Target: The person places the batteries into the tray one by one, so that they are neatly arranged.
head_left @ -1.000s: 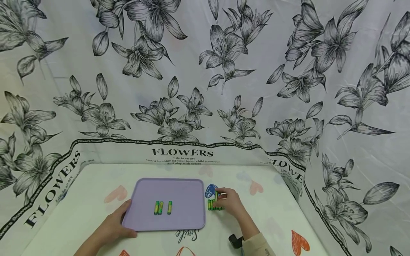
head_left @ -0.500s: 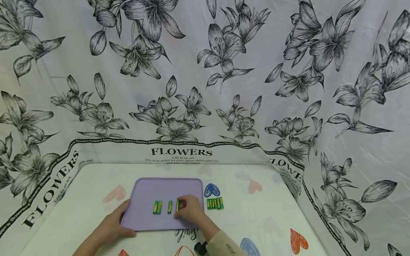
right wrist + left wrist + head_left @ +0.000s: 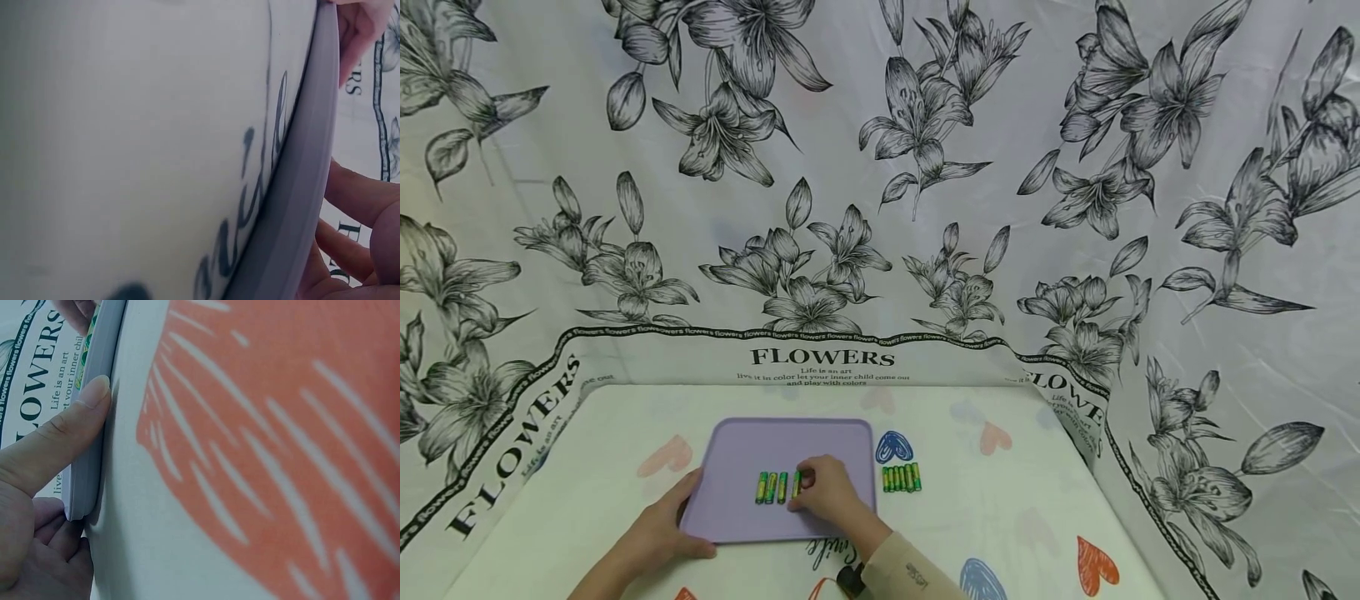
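Observation:
A purple tray (image 3: 752,442) lies on the table, its left front corner gripped by my left hand (image 3: 658,529). In the left wrist view the thumb of that hand (image 3: 50,450) presses the tray's wall (image 3: 87,456). My right hand (image 3: 831,496) pinches a green battery (image 3: 797,483) upright in the head view, over the middle of the tray. Just left of it, three green batteries (image 3: 771,487) lie side by side. The right wrist view shows the right hand (image 3: 356,231) behind the tray's rim (image 3: 297,169); the battery is hidden there.
Several more green batteries (image 3: 901,477) lie in a row on the table, right of the tray. A white cloth (image 3: 1037,467) printed with hearts covers the table. A floral curtain (image 3: 850,167) hangs behind. A dark object (image 3: 850,581) shows by the right sleeve.
My right hand has carried a battery from the right-hand row onto the tray, then moved left. One battery on the tray now stands closer to the left pair. The left hand keeps its grip.

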The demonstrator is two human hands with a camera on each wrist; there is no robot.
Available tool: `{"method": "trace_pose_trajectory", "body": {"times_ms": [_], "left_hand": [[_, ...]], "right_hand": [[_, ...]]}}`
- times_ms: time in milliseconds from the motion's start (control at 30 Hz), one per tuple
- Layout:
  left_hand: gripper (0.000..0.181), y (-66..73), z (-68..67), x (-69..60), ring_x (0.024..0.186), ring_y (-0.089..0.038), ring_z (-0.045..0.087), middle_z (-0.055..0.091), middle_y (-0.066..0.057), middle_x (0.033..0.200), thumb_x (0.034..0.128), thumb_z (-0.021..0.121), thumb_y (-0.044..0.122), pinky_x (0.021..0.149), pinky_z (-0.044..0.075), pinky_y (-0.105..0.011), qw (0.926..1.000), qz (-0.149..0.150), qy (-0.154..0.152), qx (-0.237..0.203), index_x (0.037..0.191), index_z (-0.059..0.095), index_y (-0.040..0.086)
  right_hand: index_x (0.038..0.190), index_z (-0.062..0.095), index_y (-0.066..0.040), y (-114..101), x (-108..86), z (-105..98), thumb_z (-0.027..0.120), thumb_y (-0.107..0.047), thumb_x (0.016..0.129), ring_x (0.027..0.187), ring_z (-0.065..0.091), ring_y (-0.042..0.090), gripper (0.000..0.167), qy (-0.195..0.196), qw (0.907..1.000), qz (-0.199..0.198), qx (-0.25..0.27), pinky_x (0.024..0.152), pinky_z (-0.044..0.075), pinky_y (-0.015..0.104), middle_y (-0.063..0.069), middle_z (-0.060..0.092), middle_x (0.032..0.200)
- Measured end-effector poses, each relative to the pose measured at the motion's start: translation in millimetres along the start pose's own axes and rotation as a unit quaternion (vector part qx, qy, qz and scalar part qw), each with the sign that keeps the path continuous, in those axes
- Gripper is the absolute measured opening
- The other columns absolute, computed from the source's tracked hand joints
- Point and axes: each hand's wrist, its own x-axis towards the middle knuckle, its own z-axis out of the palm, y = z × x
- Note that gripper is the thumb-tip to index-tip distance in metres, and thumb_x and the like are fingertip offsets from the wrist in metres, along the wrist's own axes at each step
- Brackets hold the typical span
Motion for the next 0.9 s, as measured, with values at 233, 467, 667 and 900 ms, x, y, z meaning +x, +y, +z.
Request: {"method": "trace_pose_trajectory", "body": {"times_ms": [233,467,667,900], "left_hand": [[0.144,-0.8,-0.2,0.4,0.144,-0.06,0.019,0.019,-0.036,0.16,0.0495,0.096,0.05,0.113,0.022,-0.073,1.0,-0.007,0.0,0.004,0.159,0.017,-0.002],[0.146,-3.1,1.5,1.9,0.144,-0.06,0.018,0.019,-0.036,0.16,0.0474,0.095,0.052,0.112,0.021,-0.073,0.9999,-0.012,0.002,0.005,0.159,0.017,-0.001],[0.146,-6.3,2.8,3.5,0.145,-0.059,0.018,0.019,-0.035,0.16,0.0483,0.096,0.052,0.113,0.021,-0.073,1.0,-0.008,-0.001,0.003,0.159,0.017,-0.001],[0.146,-6.4,2.4,3.4,0.144,-0.059,0.018,0.017,-0.036,0.16,0.0482,0.095,0.053,0.113,0.021,-0.073,0.9999,-0.01,0.0,0.009,0.159,0.016,-0.001]], "right_hand": [[0.12,0.07,-0.003,-8.1,-1.9,4.0,0.095,-0.008,0.064,0.069,0.052,0.0,0.061,-0.003,0.9999,0.006,0.016,0.064,0.049,0.019,-0.005,0.065,0.079],[0.12,0.071,-0.004,-10.3,-4.2,-1.7,0.094,-0.007,0.065,0.07,0.055,0.001,0.06,0.007,0.9997,0.01,0.021,0.069,0.052,0.021,-0.004,0.067,0.081],[0.121,0.07,-0.003,-3.5,-4.1,-23.0,0.091,-0.005,0.069,0.086,0.066,0.012,0.056,0.021,0.9991,0.006,0.036,0.072,0.056,0.024,0.007,0.072,0.106],[0.128,0.067,-0.008,17.2,-11.2,-59.1,0.086,-0.01,0.078,0.098,0.068,0.017,0.054,0.039,0.9985,0.005,0.039,0.068,0.056,0.024,0.008,0.069,0.122]]}}
